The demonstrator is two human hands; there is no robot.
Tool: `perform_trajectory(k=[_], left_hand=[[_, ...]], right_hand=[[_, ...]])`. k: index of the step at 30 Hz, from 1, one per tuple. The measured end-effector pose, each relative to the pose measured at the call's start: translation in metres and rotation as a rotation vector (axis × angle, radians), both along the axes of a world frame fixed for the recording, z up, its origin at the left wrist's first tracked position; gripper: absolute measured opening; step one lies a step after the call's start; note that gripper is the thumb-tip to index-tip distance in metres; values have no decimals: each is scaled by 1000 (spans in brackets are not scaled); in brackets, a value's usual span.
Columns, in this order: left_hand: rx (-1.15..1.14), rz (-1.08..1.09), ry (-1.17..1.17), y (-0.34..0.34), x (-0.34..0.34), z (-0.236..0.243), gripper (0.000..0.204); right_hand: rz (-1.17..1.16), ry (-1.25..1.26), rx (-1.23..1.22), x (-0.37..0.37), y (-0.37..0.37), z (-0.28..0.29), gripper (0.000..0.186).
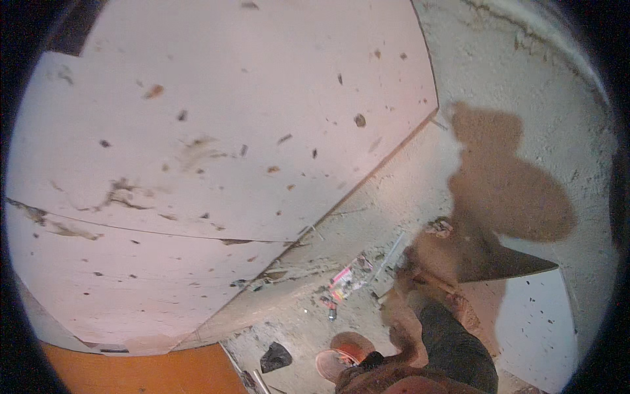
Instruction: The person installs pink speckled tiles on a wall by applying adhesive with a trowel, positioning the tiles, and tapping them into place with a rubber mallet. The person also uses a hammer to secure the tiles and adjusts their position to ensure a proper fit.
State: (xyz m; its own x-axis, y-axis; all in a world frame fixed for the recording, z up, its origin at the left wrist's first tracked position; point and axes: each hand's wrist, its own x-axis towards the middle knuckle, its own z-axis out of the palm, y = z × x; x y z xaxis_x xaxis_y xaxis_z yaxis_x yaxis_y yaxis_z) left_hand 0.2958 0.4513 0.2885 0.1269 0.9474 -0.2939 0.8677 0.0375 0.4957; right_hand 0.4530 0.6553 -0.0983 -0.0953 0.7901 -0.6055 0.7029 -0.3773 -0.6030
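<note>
A reddish-brown shape (410,381), bare arm or clothing, enters dimly from the lower edge. Its left end meets a small black part (374,359) beside a round pinkish-orange object (341,361), whose kind does not show clearly. I cannot make out the fingers of my left hand or my right hand in this dark area. A dark-clothed limb (453,341), probably a leg, stretches up from the lower right. Left of the round object, a black lump (275,357) lies on the dusty floor. A small orange and dark item (331,307) and a pink and white packet (348,279) lie farther off.
A large, pale, speckled panel (275,79) fills the upper left. A rough plastered wall (545,131) bearing a brown shadow stands at right. At lower right is a white board (541,315); an orange surface (151,374) lies at lower left. A thin rod (392,253) is near the packet.
</note>
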Motion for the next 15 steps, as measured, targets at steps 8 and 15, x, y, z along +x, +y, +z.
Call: perform_trajectory(k=[8, 15], left_hand=[[1, -88, -43, 35, 3, 29, 48], [132, -405, -163, 103, 19, 97, 50]], right_hand=[[-176, 99, 101, 35, -42, 147, 34], [-473, 163, 432, 132, -107, 398, 36]])
